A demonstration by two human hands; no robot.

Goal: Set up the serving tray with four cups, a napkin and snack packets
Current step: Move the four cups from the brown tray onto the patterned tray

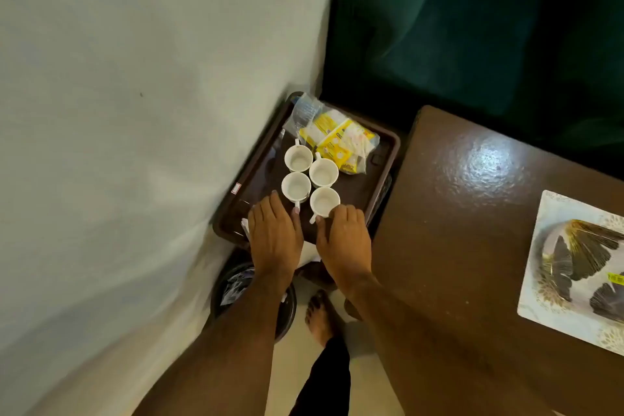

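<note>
A dark brown serving tray (388, 145) stands in the corner beside the wall. Four white cups sit in a tight square on it: far left (298, 159), far right (323, 172), near left (295, 186), near right (324, 201). Yellow snack packets (341, 142) lie at the tray's far end, next to a clear plastic bottle (304, 110). A white napkin (309, 252) lies on the near end, mostly hidden under my hands. My left hand (275, 240) rests flat on it. My right hand (344, 240) lies beside it, its fingertips against the near right cup.
A glossy brown table (456, 230) stands right of the tray and bears a patterned white plate (574, 267). A dark green sofa (439, 27) is behind. The white wall (135, 111) fills the left. A round bin (253, 297) and my bare foot (319, 317) are below.
</note>
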